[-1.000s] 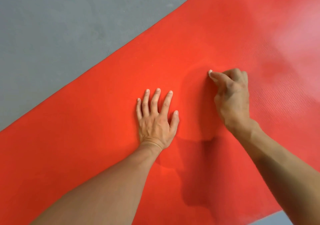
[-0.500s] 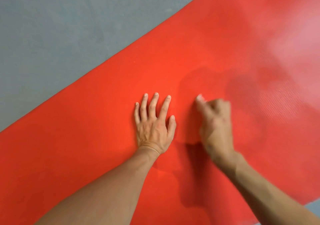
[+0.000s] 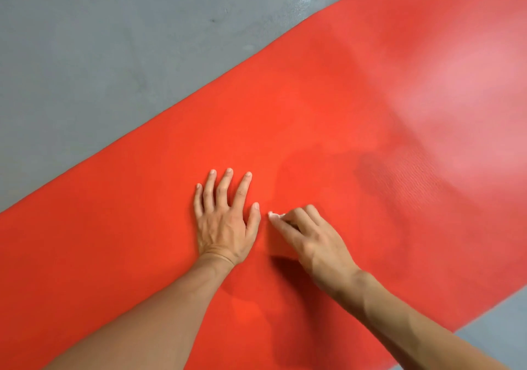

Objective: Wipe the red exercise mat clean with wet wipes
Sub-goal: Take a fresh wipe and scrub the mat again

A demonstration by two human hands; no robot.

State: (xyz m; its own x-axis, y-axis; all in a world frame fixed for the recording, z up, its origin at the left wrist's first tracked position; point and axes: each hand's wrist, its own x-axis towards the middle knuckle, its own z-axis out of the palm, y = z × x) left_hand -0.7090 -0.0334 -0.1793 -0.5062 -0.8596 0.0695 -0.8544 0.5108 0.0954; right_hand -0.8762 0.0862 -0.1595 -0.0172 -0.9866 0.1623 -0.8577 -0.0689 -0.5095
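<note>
Spread flat across the grey floor [image 3: 99, 56] as a broad diagonal band: the red exercise mat [image 3: 328, 107], near end low on the left, far end rising off the top right. Darker, damp-looking patches just beyond the hands on the mat, paler sheen toward its far end, probably glare rather than moisture.

Near the mat's middle, flat on its surface: the left hand [image 3: 225, 221], palm down, fingers straight and slightly fanned, thumb out to the side, holding nothing, seemingly pinning the mat against sliding.

Just to the right of it, almost touching that thumb: the right hand [image 3: 310, 235], fingers curled tight, pinching a small white wad, presumably a bunched wet wipe [image 3: 274, 215], against the mat. Only a sliver of white showing past the fingertips; how much is folded inside, impossible to tell.

Step in hand, judging by the pose and damp patches: scrubbing, midway through a stroke near the mat's centre. Progress hard to gauge, with plenty of the mat's near end looking dry and untouched.

Next move likely needing steady downward pressure through the wad, strokes overlapping the damp area, then working outward toward the mat's near end. Bracing hand best shifted clear first, since it sits right in the wipe's path. Fresh wipe possibly needed soon, given how small the wad looks.
</note>
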